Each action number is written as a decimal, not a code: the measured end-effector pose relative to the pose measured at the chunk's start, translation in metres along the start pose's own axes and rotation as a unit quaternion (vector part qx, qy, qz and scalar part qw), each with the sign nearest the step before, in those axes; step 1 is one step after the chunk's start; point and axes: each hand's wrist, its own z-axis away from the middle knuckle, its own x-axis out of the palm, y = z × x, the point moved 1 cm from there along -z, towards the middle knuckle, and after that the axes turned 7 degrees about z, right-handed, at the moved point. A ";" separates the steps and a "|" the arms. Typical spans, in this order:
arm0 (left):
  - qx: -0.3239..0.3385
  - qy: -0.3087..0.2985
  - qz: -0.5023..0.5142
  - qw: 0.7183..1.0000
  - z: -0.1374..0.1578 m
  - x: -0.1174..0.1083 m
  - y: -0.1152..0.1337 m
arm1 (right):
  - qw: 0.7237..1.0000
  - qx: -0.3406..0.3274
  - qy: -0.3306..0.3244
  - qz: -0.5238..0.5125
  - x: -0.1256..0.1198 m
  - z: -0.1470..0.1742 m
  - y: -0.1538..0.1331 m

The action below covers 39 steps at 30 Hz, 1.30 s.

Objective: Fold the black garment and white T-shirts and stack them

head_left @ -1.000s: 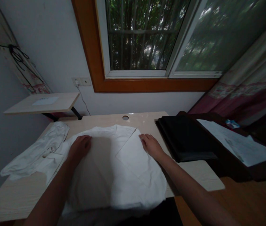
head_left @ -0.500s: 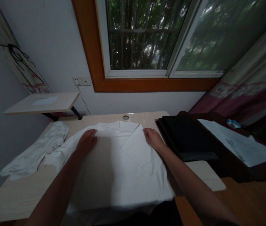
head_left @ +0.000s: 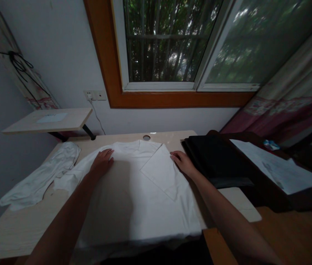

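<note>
A white long-sleeved shirt (head_left: 150,209) lies spread on the light wooden desk (head_left: 20,230), its neckline towards the window. The right sleeve is folded inward across the front; the left sleeve stretches out to the left. My left hand (head_left: 102,162) rests open on the shirt near the left shoulder, fingers laid on the cloth. Beside the folded sleeve's outer edge is my right hand (head_left: 182,162), with slightly bent fingers and nothing visibly gripped. Whether its fingertips touch the cloth I cannot tell. The shirt's bottom hangs over the desk's front edge.
A crumpled white cloth (head_left: 41,176) lies at the left, close to the shirt's left sleeve. Behind it stands a small raised shelf (head_left: 75,119) with a paper on it. Black folded material (head_left: 216,156) sits right of my right hand, with a white sheet (head_left: 277,165) farther right.
My right hand has shifted slightly right, away from the folded sleeve's edge. My left hand stays at the left shoulder, and the shirt's right side has moved a little.
</note>
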 end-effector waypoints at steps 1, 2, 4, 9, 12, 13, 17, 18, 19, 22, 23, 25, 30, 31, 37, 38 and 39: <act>-0.009 0.003 -0.008 1.000 0.000 -0.001 0.004 | 1.000 0.003 0.002 -0.005 -0.002 0.006 -0.001; -0.019 0.010 -0.016 1.000 0.001 -0.001 0.010 | 1.000 0.006 0.004 -0.007 -0.004 0.012 -0.003; -0.033 0.032 -0.024 0.999 0.001 -0.004 0.027 | 1.000 0.009 0.008 -0.008 -0.008 0.025 -0.008; -0.029 0.018 0.014 0.999 -0.001 0.004 0.093 | 0.998 0.035 0.013 -0.040 -0.016 0.052 -0.021; 0.002 -0.007 0.052 0.999 0.001 0.021 0.132 | 0.998 0.040 0.010 -0.043 -0.020 0.065 -0.025; 0.006 -0.009 0.064 0.998 0.001 0.027 0.143 | 0.998 0.037 0.008 -0.041 -0.022 0.069 -0.025; -0.063 0.007 0.091 0.994 0.003 0.042 0.170 | 0.999 0.006 -0.008 -0.033 -0.031 0.085 -0.029; -0.079 0.006 0.097 0.992 0.002 0.044 0.174 | 0.999 -0.001 -0.013 -0.032 -0.034 0.089 -0.031; -0.089 0.004 0.106 0.990 0.001 0.045 0.176 | 0.999 -0.005 -0.018 -0.031 -0.037 0.092 -0.033; -0.112 0.003 0.172 0.979 -0.003 0.047 0.179 | 0.999 -0.002 -0.037 -0.030 -0.044 0.101 -0.039; -0.122 0.005 0.202 0.972 -0.004 0.048 0.178 | 0.998 -0.001 -0.046 -0.032 -0.047 0.103 -0.041; -0.142 0.009 0.247 0.959 -0.006 0.047 0.176 | 0.997 -0.002 -0.065 -0.037 -0.051 0.107 -0.046; -0.209 0.017 0.341 0.917 -0.007 0.044 0.167 | 0.994 -0.037 -0.099 -0.014 -0.057 0.109 -0.057; -0.224 0.018 0.376 0.899 -0.007 0.043 0.165 | 0.994 -0.042 -0.100 0.000 -0.057 0.109 -0.058; -0.271 0.029 0.505 0.819 -0.006 0.046 0.158 | 0.993 -0.058 -0.089 0.060 -0.049 0.110 -0.055; -0.277 0.032 0.512 0.813 -0.006 0.046 0.157 | 0.992 -0.060 -0.091 0.060 -0.049 0.110 -0.054; -0.282 0.032 0.515 0.809 -0.005 0.046 0.156 | 0.992 -0.061 -0.092 0.059 -0.049 0.111 -0.054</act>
